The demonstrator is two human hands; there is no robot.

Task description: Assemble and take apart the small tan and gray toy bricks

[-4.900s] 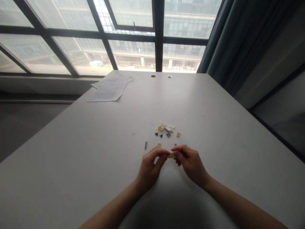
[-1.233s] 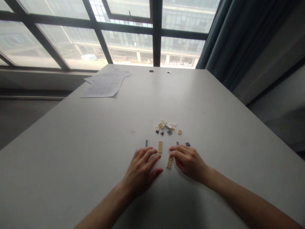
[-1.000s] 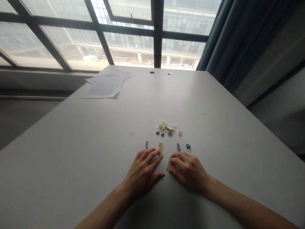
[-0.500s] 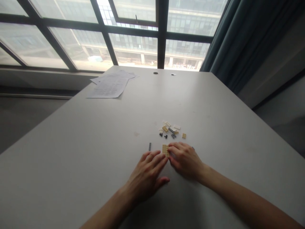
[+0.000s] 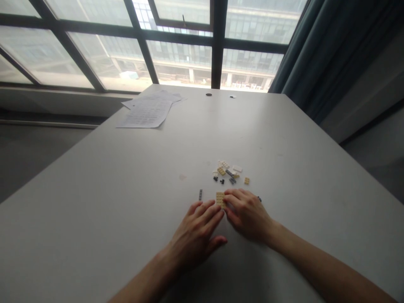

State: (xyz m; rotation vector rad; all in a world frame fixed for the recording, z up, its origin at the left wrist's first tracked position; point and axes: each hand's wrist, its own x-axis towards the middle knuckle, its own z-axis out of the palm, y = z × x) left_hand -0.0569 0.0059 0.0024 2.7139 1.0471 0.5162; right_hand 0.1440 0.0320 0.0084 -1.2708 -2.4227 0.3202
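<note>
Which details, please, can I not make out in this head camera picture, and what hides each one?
All in the head view:
Tan plates: right and near edges covered by fingers of the right hand and left hand.
Dark piece beside the right hand: mostly hidden by that hand.
Papers: print too small and blurred to read.
Black pieces: too small for exact shape.
Left forearm: cut off by bottom edge.

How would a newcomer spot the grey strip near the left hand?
On the white table, find the left hand. Just beyond its fingers, left of the tan bricks, lies a narrow grey strip. Unlike the grey pieces in the pile farther off, it lies alone.
</note>
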